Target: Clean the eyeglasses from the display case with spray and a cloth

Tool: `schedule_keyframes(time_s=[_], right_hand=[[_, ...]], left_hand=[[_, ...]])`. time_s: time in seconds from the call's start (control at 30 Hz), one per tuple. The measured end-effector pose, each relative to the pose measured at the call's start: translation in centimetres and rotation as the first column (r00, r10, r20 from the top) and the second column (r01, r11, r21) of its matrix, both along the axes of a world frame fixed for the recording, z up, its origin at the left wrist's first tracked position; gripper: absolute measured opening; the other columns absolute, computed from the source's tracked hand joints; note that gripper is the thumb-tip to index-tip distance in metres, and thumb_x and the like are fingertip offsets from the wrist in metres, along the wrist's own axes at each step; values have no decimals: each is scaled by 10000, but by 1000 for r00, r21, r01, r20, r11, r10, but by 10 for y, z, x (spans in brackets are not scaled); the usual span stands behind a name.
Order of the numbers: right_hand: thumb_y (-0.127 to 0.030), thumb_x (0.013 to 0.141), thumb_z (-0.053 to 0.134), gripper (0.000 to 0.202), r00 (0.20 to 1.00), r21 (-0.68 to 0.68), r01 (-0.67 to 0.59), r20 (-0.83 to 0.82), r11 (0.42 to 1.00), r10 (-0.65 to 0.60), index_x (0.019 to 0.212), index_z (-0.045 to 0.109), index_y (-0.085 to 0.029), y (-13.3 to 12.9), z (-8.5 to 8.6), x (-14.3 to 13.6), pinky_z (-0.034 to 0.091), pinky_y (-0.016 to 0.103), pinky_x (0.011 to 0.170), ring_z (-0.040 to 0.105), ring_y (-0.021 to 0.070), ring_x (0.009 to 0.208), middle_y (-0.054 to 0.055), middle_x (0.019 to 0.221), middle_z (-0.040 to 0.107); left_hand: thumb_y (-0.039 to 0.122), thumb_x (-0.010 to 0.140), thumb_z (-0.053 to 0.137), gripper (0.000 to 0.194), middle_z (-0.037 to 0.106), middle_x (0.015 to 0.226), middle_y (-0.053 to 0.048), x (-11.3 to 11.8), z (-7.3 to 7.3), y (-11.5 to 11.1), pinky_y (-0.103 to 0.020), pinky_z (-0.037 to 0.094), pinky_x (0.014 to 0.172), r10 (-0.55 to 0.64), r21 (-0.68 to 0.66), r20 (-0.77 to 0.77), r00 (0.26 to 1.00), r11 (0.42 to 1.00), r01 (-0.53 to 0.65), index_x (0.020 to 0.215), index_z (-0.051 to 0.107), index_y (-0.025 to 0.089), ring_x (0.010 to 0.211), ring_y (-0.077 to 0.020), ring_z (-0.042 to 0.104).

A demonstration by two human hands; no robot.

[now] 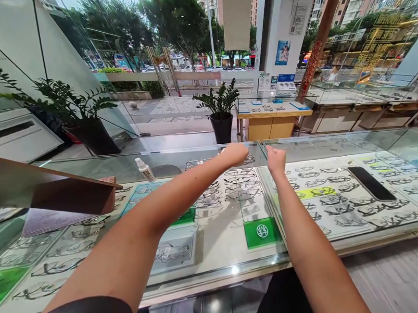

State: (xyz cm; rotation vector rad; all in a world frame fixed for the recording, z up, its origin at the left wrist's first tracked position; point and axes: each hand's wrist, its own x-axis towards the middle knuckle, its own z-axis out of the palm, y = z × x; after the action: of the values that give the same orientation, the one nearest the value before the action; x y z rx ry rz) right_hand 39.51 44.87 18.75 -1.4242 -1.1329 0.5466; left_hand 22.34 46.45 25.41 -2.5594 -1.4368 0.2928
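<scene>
Both arms reach over a glass display case to its far edge. My left hand is closed in a fist above the back rows of eyeglasses, near a seam in the glass. Just right of that seam, my right hand is also closed, thumb side up. The two fists are a short gap apart. Whatever lies inside either fist, if anything, is hidden. Below them, under the glass, lies a green card with a white round logo.
A white spray bottle stands on the glass at left. A black phone lies on the right case. A wooden-edged panel juts in from the left. Beyond the case are a potted plant and a wooden display table.
</scene>
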Motion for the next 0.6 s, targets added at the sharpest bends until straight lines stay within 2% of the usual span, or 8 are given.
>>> schedule_keyframes(time_s=[0.3,0.6], right_hand=[[-377,923,580,509,999,-5,-30,36,1000,30,560,240,-270,-5,4,-6,147,308,483,177,94,536,-33,603,183],[-395,918,575,513,997,-17,-36,64,999,37,551,239,-270,-9,5,-8,157,313,477,176,102,529,-50,558,180]], left_hand=[[168,892,675,309,785,1126,-236,-3,-11,0,-391,570,959,33,-53,20,999,998,-32,1164,799,91,1106,-358,749],[204,859,711,349,795,1129,-213,-4,-5,6,-371,591,922,83,-125,-7,997,989,-83,1184,794,108,1053,-342,764]])
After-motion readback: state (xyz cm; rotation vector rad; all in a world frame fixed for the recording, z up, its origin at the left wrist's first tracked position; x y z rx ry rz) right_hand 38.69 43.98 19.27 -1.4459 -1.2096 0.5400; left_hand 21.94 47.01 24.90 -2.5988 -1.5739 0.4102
